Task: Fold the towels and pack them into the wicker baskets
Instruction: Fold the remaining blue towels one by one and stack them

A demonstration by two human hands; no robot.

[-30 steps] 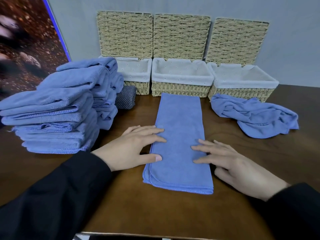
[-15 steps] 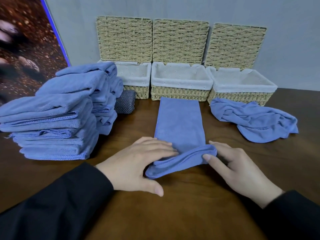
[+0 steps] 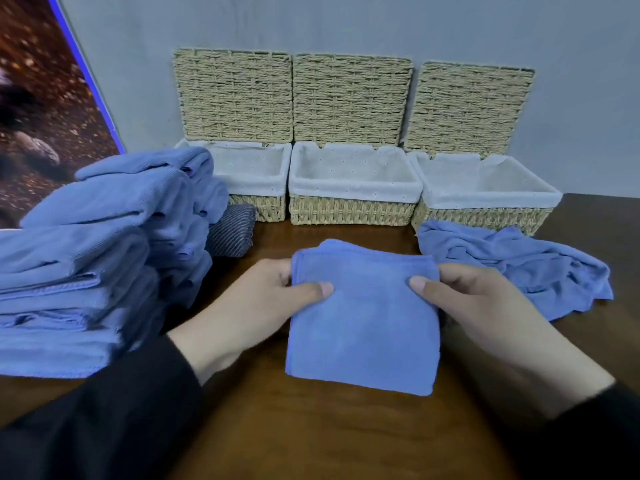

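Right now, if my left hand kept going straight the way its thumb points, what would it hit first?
Probably your right hand, which pinches the opposite edge of the folded towel. The left hand points across that towel; depth is unclear, but nothing else shows between them.

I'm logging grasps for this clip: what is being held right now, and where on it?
The folded blue towel: left hand pinches its upper left edge, right hand its upper right edge, thumbs on top.

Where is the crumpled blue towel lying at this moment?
In the head view, the crumpled towel lies on the table's right side, before the right basket.
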